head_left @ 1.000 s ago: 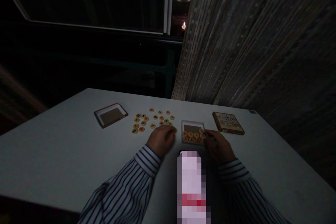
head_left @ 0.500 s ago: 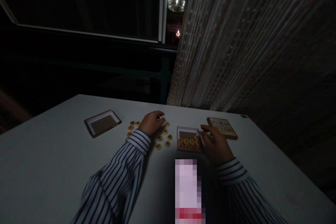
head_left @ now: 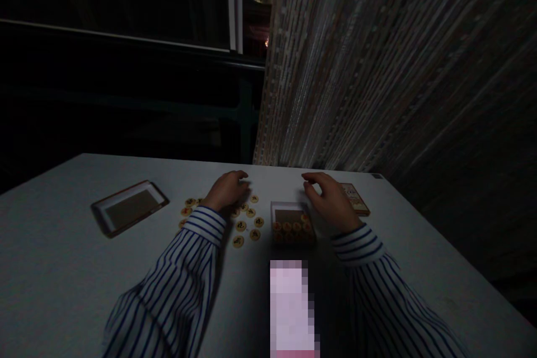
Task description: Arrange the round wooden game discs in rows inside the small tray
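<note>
My left hand (head_left: 227, 190) hovers over loose round Chinese chess pieces (head_left: 240, 226), its thumb and forefinger slightly apart and no piece visible between them. Some pieces lie partly hidden behind that hand and its striped cuff. To their right stands a shallow open box (head_left: 292, 217), with rows of red-marked pieces along its near side and bare bottom at the far side. My right hand (head_left: 333, 201) is raised just beyond the box's right edge, fingers curled with a gap at the thumb. Nothing shows in its grasp.
An open, shallow tray-like box part (head_left: 109, 234) lies at the left of the white table (head_left: 62, 268). A printed lid (head_left: 356, 199) lies behind my right hand, partly covered. A string curtain (head_left: 319, 95) hangs past the far edge. A blurred-out patch covers the near middle.
My right hand has lifted from the box's right side to farther back. My left hand has shifted slightly away from me, uncovering more pieces. The whole view has swung a little right.
</note>
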